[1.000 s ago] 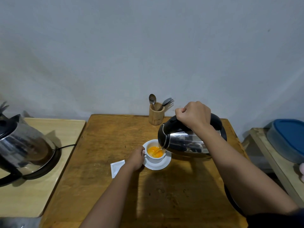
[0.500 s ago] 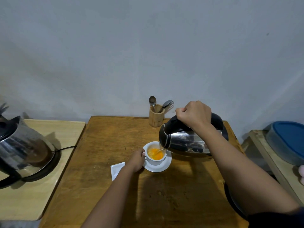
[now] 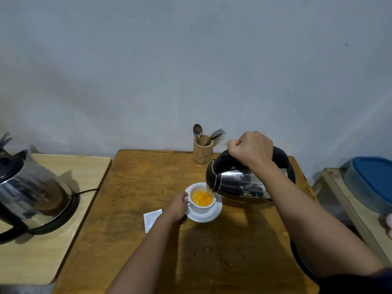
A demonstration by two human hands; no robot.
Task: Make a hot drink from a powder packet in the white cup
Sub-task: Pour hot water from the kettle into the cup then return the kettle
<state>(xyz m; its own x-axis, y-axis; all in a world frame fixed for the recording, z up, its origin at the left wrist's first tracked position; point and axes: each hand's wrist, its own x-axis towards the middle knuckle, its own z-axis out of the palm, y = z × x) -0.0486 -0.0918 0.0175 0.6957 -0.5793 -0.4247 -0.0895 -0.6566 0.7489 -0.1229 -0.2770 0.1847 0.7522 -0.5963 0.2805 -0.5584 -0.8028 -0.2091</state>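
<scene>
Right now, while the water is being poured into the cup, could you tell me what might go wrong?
1. The left hand holds the white cup at its handle, close under the kettle spout; a splash of hot water could scald it.
2. The orange liquid is rising in the cup; pouring on could spill it into the saucer.
3. The right hand tilts the kettle alone; a slip could send water onto the empty packet.

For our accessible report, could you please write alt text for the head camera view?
The right hand tips a steel kettle, pouring water into a white cup of orange liquid on a saucer, while the left hand steadies the cup's handle. Nearby on the wooden table are a white packet and a utensil holder.
</scene>
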